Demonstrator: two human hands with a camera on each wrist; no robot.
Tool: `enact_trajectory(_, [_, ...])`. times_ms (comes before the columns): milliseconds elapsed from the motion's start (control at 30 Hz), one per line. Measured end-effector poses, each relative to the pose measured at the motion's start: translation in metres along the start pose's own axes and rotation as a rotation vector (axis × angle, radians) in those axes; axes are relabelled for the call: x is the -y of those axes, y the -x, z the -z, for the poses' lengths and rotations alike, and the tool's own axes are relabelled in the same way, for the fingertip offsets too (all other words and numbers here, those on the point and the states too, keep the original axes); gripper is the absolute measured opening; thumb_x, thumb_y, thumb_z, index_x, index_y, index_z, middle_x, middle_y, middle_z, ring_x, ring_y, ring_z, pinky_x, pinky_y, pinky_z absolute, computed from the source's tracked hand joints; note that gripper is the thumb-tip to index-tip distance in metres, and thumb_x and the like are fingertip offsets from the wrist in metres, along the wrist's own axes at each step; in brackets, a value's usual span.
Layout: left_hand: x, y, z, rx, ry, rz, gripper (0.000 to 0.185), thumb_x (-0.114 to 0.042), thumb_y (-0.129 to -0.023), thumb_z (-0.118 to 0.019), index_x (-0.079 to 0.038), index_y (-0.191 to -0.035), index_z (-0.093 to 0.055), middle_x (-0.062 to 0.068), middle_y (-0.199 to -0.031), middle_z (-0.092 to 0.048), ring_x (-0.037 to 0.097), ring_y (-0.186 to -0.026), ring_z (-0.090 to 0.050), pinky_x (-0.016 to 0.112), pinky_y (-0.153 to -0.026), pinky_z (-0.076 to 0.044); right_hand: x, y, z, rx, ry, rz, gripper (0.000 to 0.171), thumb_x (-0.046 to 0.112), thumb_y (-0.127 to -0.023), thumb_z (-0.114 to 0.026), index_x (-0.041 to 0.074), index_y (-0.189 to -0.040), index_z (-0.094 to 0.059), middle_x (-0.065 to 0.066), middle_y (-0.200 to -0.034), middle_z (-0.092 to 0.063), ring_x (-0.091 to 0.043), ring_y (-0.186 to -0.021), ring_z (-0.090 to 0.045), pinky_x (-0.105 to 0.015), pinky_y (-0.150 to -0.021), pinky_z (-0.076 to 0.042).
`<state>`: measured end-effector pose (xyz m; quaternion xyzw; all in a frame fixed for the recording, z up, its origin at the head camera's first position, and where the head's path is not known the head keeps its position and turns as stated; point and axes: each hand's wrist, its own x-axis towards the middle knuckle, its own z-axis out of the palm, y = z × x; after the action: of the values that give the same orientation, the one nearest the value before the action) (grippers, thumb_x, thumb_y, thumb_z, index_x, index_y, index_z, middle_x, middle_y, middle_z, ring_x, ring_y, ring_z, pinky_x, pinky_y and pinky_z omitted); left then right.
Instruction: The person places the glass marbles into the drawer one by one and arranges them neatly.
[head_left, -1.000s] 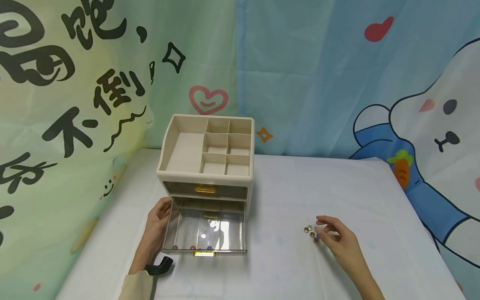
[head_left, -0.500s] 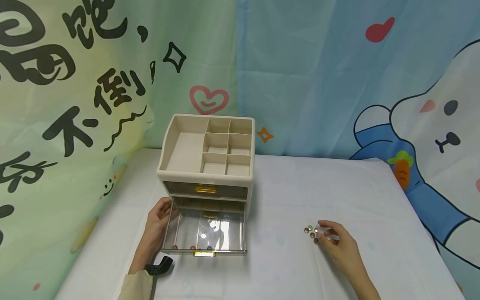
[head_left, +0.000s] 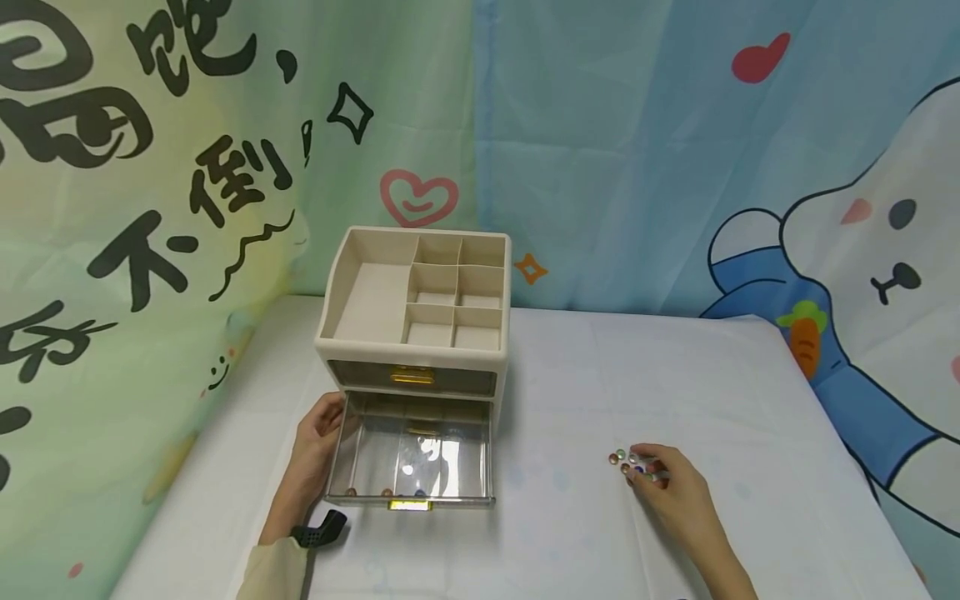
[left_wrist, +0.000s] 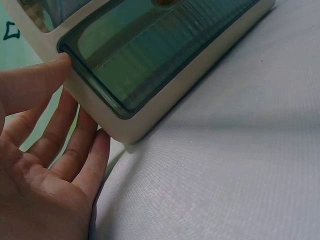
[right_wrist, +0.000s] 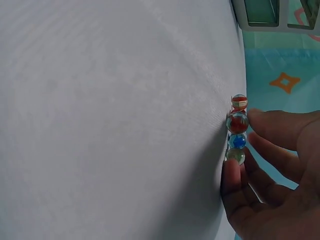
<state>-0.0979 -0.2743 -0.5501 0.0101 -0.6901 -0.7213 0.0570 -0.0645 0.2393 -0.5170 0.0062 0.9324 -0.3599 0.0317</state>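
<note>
Now your right hand (head_left: 670,492) pinching among the marbles (right_wrist: 237,129) at its fingertips, your left hand (head_left: 313,450) relaxed, fingers flat against the organizer (head_left: 414,333) beside its open drawer (head_left: 411,457).

The head view looks forward and down from above the near edge of the white-clothed table (head_left: 570,375), far enough back to take in the beige drawer organizer (head_left: 416,333), both forearms and the printed backdrop behind. The left wrist view sits low and very close beside the left hand (left_wrist: 45,170), facing the organizer's lower corner (left_wrist: 150,85) and the cloth beyond, a corner also seen in the head view. The right wrist view is turned sideways, skimming the cloth past the right hand (right_wrist: 272,175) and the glass marbles (right_wrist: 237,129) toward the organizer's base (right_wrist: 272,15); it shares the marbles (head_left: 626,462) with the head view.
</note>
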Motion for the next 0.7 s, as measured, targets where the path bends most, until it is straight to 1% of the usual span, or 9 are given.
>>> enact_trajectory(100, [-0.0001, 0.0001, 0.0001, -0.001, -0.002, -0.001, 0.033, 0.003, -0.097, -0.066, -0.006, -0.129, -0.06, -0.014, -0.121, -0.068, 0.001, -0.114, -0.065, 0.015, -0.097, -0.051, 0.0001, 0.0008, 0.0007, -0.002, 0.005, -0.005, 0.038, 0.012, -0.095, -0.074, 0.001, -0.13, -0.065, -0.018, -0.12, -0.067, -0.03, -0.108, -0.066, -0.016, -0.08, -0.053])
enact_trajectory(200, [-0.0005, -0.0003, -0.0003, -0.005, -0.002, 0.003, 0.033, 0.003, -0.097, -0.066, -0.006, -0.128, -0.06, -0.014, -0.12, -0.068, 0.001, -0.113, -0.065, 0.015, -0.096, -0.051, -0.0006, 0.0014, 0.0013, -0.011, 0.002, -0.012, 0.034, 0.01, -0.098, -0.07, 0.0, -0.129, -0.065, -0.018, -0.118, -0.068, -0.033, -0.111, -0.067, -0.024, -0.085, -0.058])
enact_trajectory(300, [-0.0005, -0.0006, -0.0006, -0.007, -0.004, 0.009, 0.033, 0.003, -0.096, -0.066, -0.007, -0.128, -0.061, -0.014, -0.12, -0.069, 0.001, -0.113, -0.065, 0.016, -0.097, -0.051, -0.0012, 0.0024, 0.002, -0.029, 0.005, -0.023, 0.032, 0.008, -0.098, -0.068, 0.001, -0.129, -0.066, -0.018, -0.118, -0.069, -0.034, -0.112, -0.068, -0.032, -0.088, -0.059])
enact_trajectory(367, [-0.0007, -0.0006, -0.0009, -0.012, -0.005, 0.014, 0.034, 0.003, -0.096, -0.066, -0.007, -0.127, -0.061, -0.014, -0.12, -0.069, 0.001, -0.113, -0.066, 0.016, -0.096, -0.051, -0.0017, 0.0033, 0.0027, -0.03, 0.011, -0.036, 0.032, 0.008, -0.098, -0.068, 0.001, -0.129, -0.066, -0.018, -0.118, -0.07, -0.035, -0.112, -0.068, -0.03, -0.087, -0.059])
enact_trajectory(533, [-0.0012, -0.0003, -0.0011, -0.016, -0.005, 0.013, 0.034, 0.004, -0.096, -0.066, -0.008, -0.127, -0.061, -0.015, -0.12, -0.069, 0.001, -0.113, -0.066, 0.016, -0.096, -0.051, -0.0032, 0.0052, 0.0039, -0.013, 0.023, -0.074, 0.032, 0.005, -0.095, -0.069, 0.001, -0.127, -0.066, -0.017, -0.115, -0.071, -0.032, -0.108, -0.068, -0.018, -0.079, -0.054])
enact_trajectory(600, [-0.0012, -0.0002, -0.001, -0.012, -0.008, 0.01, 0.034, 0.003, -0.096, -0.066, -0.007, -0.127, -0.061, -0.015, -0.12, -0.068, 0.001, -0.113, -0.065, 0.015, -0.096, -0.051, -0.0038, 0.0062, 0.0042, -0.016, 0.038, -0.08, 0.031, 0.003, -0.094, -0.07, 0.002, -0.125, -0.067, -0.014, -0.111, -0.071, -0.029, -0.104, -0.068, -0.016, -0.076, -0.052])
enact_trajectory(700, [-0.0017, 0.0, -0.0005, -0.009, -0.007, 0.006, 0.034, 0.004, -0.096, -0.066, -0.006, -0.128, -0.061, -0.015, -0.12, -0.068, 0.001, -0.113, -0.065, 0.015, -0.097, -0.051, -0.0044, 0.0083, 0.0042, -0.023, 0.063, -0.065, 0.03, 0.002, -0.092, -0.071, 0.002, -0.122, -0.069, -0.011, -0.105, -0.071, -0.022, -0.097, -0.065, -0.016, -0.073, -0.051])
